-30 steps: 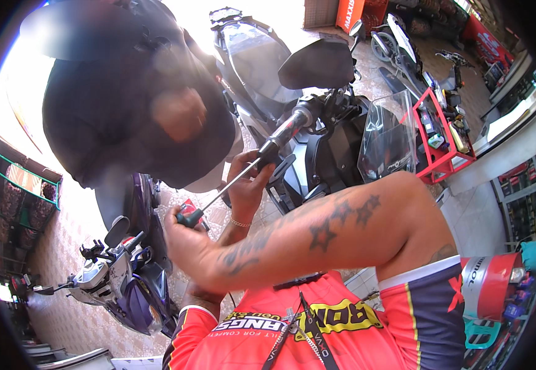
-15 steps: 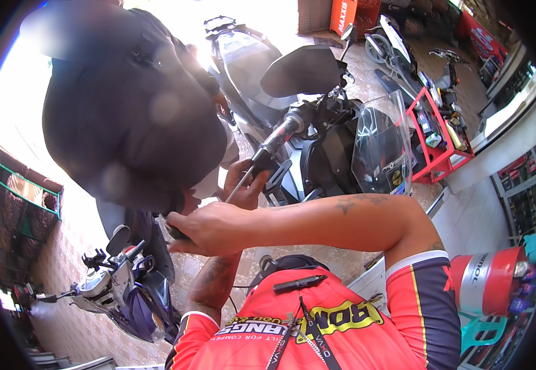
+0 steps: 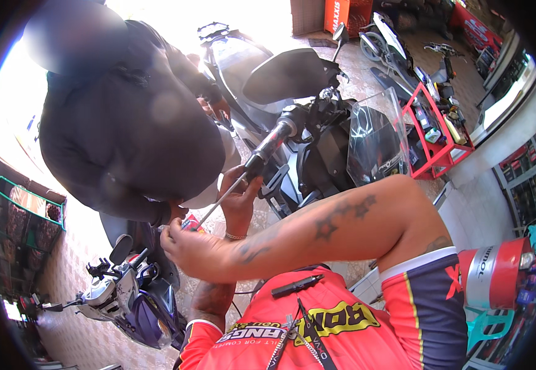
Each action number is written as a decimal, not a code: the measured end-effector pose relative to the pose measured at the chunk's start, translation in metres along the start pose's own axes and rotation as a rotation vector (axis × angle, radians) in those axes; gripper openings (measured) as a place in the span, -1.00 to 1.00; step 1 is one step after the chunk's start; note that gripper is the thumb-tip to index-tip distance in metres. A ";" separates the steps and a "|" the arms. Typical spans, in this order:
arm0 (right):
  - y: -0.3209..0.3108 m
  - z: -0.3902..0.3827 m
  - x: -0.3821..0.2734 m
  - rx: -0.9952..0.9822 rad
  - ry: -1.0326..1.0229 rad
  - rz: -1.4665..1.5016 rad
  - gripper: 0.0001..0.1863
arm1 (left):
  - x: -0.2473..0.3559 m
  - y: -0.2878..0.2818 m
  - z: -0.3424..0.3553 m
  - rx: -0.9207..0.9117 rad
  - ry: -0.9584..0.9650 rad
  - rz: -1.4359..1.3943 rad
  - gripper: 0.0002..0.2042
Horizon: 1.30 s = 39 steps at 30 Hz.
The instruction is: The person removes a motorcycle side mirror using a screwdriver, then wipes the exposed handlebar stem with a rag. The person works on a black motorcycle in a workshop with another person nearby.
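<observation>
Rather cramped beside a co-worker's hand, the right hand grips a screwdriver; the left hand curls at the outer end of a handlebar.

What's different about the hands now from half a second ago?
The bare right hand has drawn back, down and left from the black rubber handlebar grip, so more of the long, thin metal screwdriver shaft shows. The right elbow has lifted. Nothing was visibly taken or let go: the right hand still holds the tool, and the bare left hand is still by the grip's end.
</observation>
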State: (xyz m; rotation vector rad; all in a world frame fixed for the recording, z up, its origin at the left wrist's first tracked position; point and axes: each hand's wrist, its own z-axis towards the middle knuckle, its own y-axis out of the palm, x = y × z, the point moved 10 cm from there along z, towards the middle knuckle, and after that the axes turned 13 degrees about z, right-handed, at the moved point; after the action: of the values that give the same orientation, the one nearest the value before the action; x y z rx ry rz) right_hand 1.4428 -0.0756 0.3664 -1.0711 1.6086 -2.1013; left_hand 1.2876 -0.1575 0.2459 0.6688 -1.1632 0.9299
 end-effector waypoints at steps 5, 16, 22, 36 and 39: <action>0.000 -0.043 0.026 0.464 -0.254 0.679 -0.71 | -0.008 -0.006 0.000 0.060 -0.023 0.113 -0.62; 0.032 -0.020 0.098 0.067 0.646 1.376 -0.27 | 0.005 -0.001 0.003 0.036 0.049 0.043 -0.59; 0.024 0.013 0.056 -0.167 0.366 0.652 -0.67 | 0.003 0.000 -0.001 0.028 -0.041 0.014 -0.59; -0.023 -0.035 0.048 0.352 -0.206 0.801 -0.65 | -0.006 -0.007 -0.001 0.057 -0.103 0.233 -0.58; 0.032 -0.028 0.056 -0.192 0.179 1.366 -0.60 | -0.003 0.002 0.002 0.018 -0.059 -0.106 -0.61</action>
State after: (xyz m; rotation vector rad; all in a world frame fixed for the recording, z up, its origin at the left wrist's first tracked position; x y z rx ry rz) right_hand 1.3785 -0.1014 0.3554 0.2758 1.7930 -1.0950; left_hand 1.2843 -0.1585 0.2436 0.7692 -1.1612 0.8366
